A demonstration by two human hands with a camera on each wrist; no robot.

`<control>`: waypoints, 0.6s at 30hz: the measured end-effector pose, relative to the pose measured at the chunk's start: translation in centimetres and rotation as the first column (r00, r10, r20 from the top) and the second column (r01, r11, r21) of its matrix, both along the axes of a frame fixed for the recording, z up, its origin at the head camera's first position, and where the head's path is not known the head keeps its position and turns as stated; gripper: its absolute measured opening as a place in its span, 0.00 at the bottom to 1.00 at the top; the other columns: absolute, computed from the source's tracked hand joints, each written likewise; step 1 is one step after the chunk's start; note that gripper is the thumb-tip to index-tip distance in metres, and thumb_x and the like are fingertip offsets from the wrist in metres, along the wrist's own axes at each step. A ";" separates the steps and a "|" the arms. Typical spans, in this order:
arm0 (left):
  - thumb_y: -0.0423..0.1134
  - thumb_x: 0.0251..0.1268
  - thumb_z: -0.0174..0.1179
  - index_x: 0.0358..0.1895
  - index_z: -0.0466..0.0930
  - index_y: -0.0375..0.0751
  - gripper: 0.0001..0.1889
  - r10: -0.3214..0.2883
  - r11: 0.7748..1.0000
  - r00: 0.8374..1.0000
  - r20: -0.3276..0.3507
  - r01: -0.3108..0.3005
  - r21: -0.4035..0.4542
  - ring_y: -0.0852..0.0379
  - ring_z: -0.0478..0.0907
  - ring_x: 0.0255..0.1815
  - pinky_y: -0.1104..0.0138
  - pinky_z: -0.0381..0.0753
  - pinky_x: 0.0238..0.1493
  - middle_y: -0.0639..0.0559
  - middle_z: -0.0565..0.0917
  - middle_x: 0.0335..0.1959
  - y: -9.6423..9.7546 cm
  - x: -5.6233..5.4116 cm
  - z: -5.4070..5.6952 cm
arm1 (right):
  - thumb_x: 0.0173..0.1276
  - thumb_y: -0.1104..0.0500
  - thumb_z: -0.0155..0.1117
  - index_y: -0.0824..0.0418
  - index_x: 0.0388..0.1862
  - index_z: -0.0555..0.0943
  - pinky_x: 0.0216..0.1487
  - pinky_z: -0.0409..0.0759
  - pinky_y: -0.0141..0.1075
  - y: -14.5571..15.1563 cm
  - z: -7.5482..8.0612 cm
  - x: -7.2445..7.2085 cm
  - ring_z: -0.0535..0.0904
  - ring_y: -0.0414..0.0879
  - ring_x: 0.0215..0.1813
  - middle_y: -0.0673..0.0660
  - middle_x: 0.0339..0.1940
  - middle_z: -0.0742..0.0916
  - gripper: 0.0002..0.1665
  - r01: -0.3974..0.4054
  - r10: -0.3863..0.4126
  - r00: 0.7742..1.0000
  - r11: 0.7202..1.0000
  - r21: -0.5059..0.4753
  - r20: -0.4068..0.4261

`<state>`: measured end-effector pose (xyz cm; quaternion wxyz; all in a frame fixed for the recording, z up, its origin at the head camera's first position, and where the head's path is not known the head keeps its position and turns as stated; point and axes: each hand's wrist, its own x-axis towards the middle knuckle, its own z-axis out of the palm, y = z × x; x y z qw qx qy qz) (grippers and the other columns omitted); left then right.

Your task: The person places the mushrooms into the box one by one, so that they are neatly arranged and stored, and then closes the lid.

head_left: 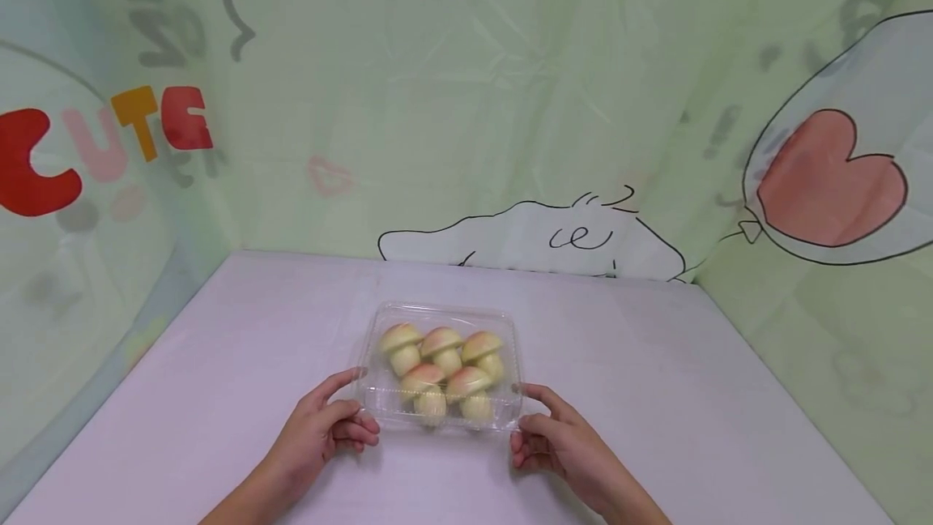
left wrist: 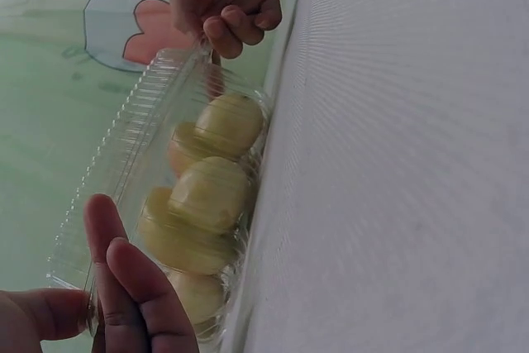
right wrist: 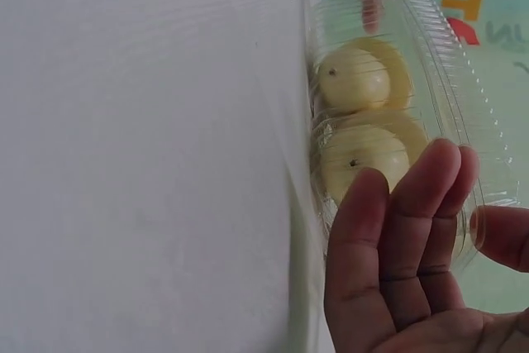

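A clear plastic clamshell box (head_left: 446,314) holds several mushroom-shaped buns (head_left: 423,377), with pink-tinged caps and pale yellow stems, in two rows. On its left side my left hand (head_left: 326,421) pinches the ridged rim between thumb and fingers. At the opposite side my right hand (head_left: 557,434) grips the rim the same way, its lower fingers bent beneath. The left wrist view shows the bun stems (left wrist: 211,194) through the side wall, with the box's base close over the table. Dark dots mark the stem ends (right wrist: 355,80) in the right wrist view.
A white-covered table (head_left: 627,363) spreads under the box and hands. Pale green printed curtains (head_left: 437,104) enclose it at the back and both sides, bearing a heart balloon drawing (head_left: 831,177) on the right and coloured letters (head_left: 134,116) on the left.
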<state>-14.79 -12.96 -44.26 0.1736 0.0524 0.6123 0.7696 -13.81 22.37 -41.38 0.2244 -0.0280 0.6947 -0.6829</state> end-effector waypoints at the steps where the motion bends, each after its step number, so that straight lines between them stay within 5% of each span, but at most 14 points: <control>1: 0.33 0.79 0.47 0.82 0.44 0.32 0.35 -0.003 1.000 1.000 -0.002 0.003 0.002 0.62 0.89 0.32 0.69 0.85 0.38 0.54 0.89 0.31 0.0 0.0 0.0 | 0.76 0.61 0.53 0.66 0.81 0.51 0.45 0.86 0.40 0.0 0.0 0.0 0.83 0.43 0.34 0.52 0.31 0.86 0.39 0.005 -0.005 1.000 1.000 -0.002 0.002; 18: 0.35 0.78 0.49 0.82 0.45 0.34 0.35 -0.006 1.000 1.000 0.002 0.006 -0.001 0.61 0.88 0.31 0.68 0.85 0.37 0.52 0.89 0.32 0.1 0.3 0.1 | 0.75 0.64 0.55 0.67 0.81 0.52 0.43 0.86 0.36 0.0 0.0 0.2 0.81 0.41 0.31 0.51 0.28 0.85 0.40 0.029 -0.029 0.999 1.000 -0.006 -0.023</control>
